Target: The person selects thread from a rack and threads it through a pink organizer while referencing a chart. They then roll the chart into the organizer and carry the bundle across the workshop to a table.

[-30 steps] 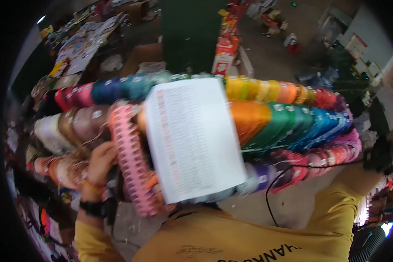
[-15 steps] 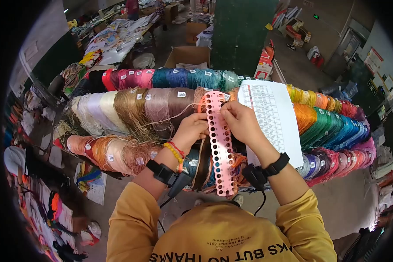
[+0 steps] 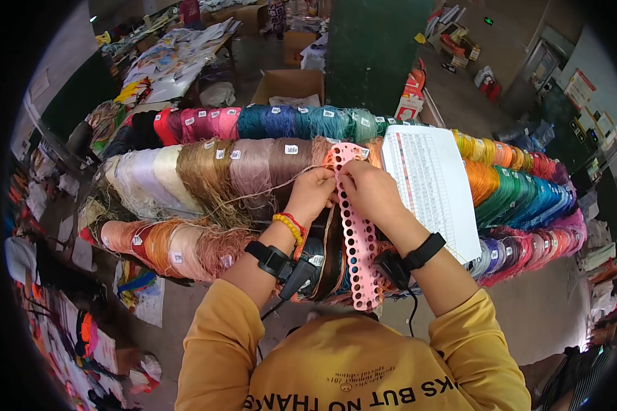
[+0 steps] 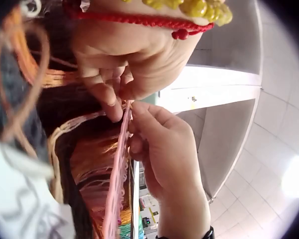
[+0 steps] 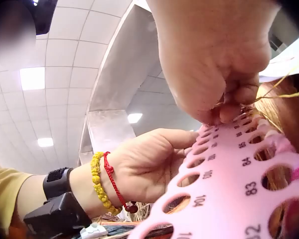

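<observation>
A long pink card [image 3: 360, 253] with numbered holes along both edges stands out over the thread rows. My left hand [image 3: 313, 196] grips its left edge near the upper end, thumb on the edge in the right wrist view. On the other side my right hand [image 3: 370, 192] has curled fingers pinching fine thread [image 5: 284, 94] at the card's holes. A pale strand [image 3: 281, 181] runs from the left rows to the fingertips. Both hands meet at the card's top in the left wrist view; the exact pinch point is partly hidden.
Rows of labelled coloured thread hanks [image 3: 212, 171] spread left and right. A printed sheet [image 3: 432, 192] lies over them beside my right hand. Behind stand a green pillar [image 3: 370, 61], a cardboard box [image 3: 288, 85] and a littered table [image 3: 175, 68]. Cables hang from both wrists.
My right hand came in from the far right to the card. The card and both hands have since shifted slightly right, and the hands now sit closer together. The sheet moved right, off the card's side.
</observation>
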`<state>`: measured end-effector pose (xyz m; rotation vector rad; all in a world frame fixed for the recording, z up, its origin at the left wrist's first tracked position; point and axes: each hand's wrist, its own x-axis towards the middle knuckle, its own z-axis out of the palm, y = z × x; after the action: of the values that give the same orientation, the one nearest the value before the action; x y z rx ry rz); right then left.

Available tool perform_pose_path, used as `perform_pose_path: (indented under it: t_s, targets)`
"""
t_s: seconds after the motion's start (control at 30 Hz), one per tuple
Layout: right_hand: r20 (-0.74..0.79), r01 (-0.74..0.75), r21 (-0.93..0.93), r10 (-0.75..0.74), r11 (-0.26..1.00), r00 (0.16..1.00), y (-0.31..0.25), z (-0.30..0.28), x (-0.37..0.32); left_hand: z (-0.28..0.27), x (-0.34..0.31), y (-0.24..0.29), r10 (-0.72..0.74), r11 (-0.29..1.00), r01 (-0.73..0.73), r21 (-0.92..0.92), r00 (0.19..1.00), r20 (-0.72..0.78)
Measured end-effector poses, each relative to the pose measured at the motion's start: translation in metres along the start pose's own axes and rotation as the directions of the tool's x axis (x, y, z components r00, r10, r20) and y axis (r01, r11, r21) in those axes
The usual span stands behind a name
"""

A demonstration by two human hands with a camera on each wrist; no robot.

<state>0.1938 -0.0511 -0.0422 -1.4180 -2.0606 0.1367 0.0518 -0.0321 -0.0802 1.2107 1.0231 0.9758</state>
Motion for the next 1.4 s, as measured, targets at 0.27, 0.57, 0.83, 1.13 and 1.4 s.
perform_pose_path:
  t_s: [0.27, 0.57, 0.83, 1.13, 1.4]
  targets:
    - [0.105, 0.003, -0.044, 0.002, 0.999, 0.995, 0.006, -0.005, 0.005, -0.026, -0.021, 0.017, 0.035, 0.872, 0.004, -0.49, 0.997, 0.07]
    - [-0.005, -0.107, 0.377, 0.118, 0.92, 0.993, -0.021, -0.019, -0.007, -0.011, -0.024, 0.025, 0.022, 0.999, -0.013, -0.044, 0.98, 0.197]
    - [0.086, 0.038, -0.193, -0.022, 0.98, 0.996, -0.024, 0.003, -0.024, -0.061, -0.044, 0.018, 0.015, 0.919, -0.025, -0.394, 0.999, -0.028]
    - [0.093, -0.057, -0.244, 0.082, 0.968, 0.992, -0.029, 0.006, -0.025, -0.282, -0.164, 0.028, 0.211, 0.751, -0.498, -0.434, 0.803, -0.557]
    - [0.101, -0.048, -0.214, 0.071, 0.976, 0.992, -0.034, -0.003, -0.022, -0.284, -0.158, 0.075, 0.309, 0.556, 0.209, 0.805, 0.846, -0.433]
